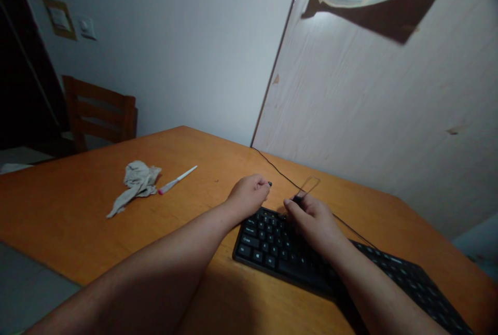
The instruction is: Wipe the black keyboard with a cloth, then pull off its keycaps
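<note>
Across the wooden table lies a black keyboard (268, 247), angled with its right end toward me. Above its back left corner my left hand (249, 196) is closed in a pinch on a small black piece (270, 183), keycap-sized and mostly hidden by the fingers. Over the upper key rows my right hand (313, 218) is closed on a wire keycap puller (311, 183), its thin loop sticking up past the fingers and its black handle between thumb and fingers. My right hand and forearm cover the middle of the keyboard.
A crumpled grey cloth (138, 184) and a slim white brush with a pink end (178, 179) lie left of my hands. A black cable (278, 169) runs behind the keyboard to the wall. A wooden chair (101, 112) stands beyond the table's left side.
</note>
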Demonstrator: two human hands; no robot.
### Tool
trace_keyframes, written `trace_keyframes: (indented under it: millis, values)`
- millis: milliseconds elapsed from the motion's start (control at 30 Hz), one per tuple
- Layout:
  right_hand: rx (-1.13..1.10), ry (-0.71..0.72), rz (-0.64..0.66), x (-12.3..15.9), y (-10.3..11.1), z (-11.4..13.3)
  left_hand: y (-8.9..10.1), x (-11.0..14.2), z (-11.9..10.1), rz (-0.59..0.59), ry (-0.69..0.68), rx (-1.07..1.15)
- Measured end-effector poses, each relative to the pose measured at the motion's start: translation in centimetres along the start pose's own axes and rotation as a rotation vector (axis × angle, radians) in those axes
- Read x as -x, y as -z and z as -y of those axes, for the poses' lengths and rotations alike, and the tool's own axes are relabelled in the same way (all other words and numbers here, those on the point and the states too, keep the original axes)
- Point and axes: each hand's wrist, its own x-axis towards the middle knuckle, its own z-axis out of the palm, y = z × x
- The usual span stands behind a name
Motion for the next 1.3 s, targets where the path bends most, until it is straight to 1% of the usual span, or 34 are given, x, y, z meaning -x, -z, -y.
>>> trace_keyframes:
  millis: [167,300,767,967,1100,1300]
  values:
    - [0.038,0.017,-0.002,0.3,-0.1,0.4,-0.3,-0.1,0.5,-0.006,-0.008,0.008]
    - [0.055,-0.007,0.009,0.5,-0.1,0.9,-0.5,-0.2,0.8,-0.004,-0.011,0.001]
    - [0.061,0.011,0.051,0.1,-0.4,1.2,-0.3,0.0,0.2,0.021,-0.006,-0.097]
    - [0.033,0.023,0.077,0.2,-0.6,0.6,-0.4,0.0,0.4,0.027,-0.035,-0.136]
    - [0.019,0.0,0.057,-0.1,-0.6,0.2,-0.5,0.1,0.3,0.04,-0.043,-0.147]
    - [-0.025,0.019,0.016,-0.4,-0.6,0.0,-0.5,0.2,-0.1,0.094,-0.045,-0.163]
